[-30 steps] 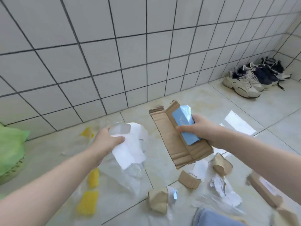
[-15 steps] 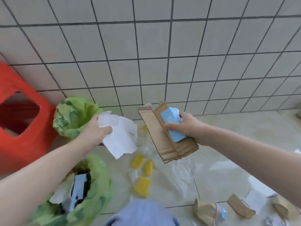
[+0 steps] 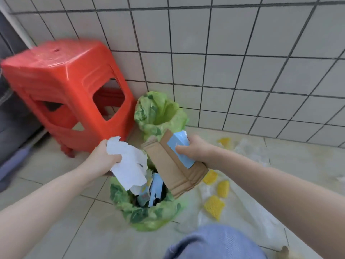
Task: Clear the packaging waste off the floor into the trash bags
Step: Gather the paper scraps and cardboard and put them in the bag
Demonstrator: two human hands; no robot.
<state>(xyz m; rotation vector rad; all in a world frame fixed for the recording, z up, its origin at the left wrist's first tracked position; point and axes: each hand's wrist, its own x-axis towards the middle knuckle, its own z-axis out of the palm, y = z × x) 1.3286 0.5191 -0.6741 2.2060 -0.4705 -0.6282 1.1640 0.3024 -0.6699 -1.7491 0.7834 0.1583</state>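
My left hand (image 3: 101, 158) grips crumpled white paper (image 3: 128, 166) just above the near green trash bag (image 3: 147, 215), which holds blue and white scraps. My right hand (image 3: 194, 149) holds a torn brown cardboard piece (image 3: 175, 172) together with a light blue carton (image 3: 180, 146), over the right side of that bag's mouth. A second green trash bag (image 3: 160, 114) stands open behind, against the tiled wall.
A red plastic stool (image 3: 65, 86) stands left of the bags. Yellow foam net sleeves (image 3: 213, 206) and clear plastic film (image 3: 248, 152) lie on the floor to the right. My knee in blue fabric (image 3: 214, 243) is at the bottom. A dark door is at far left.
The view has swung left from the littered floor to the stool and bags. Both hands have carried the paper, cardboard and carton over the near green bag.
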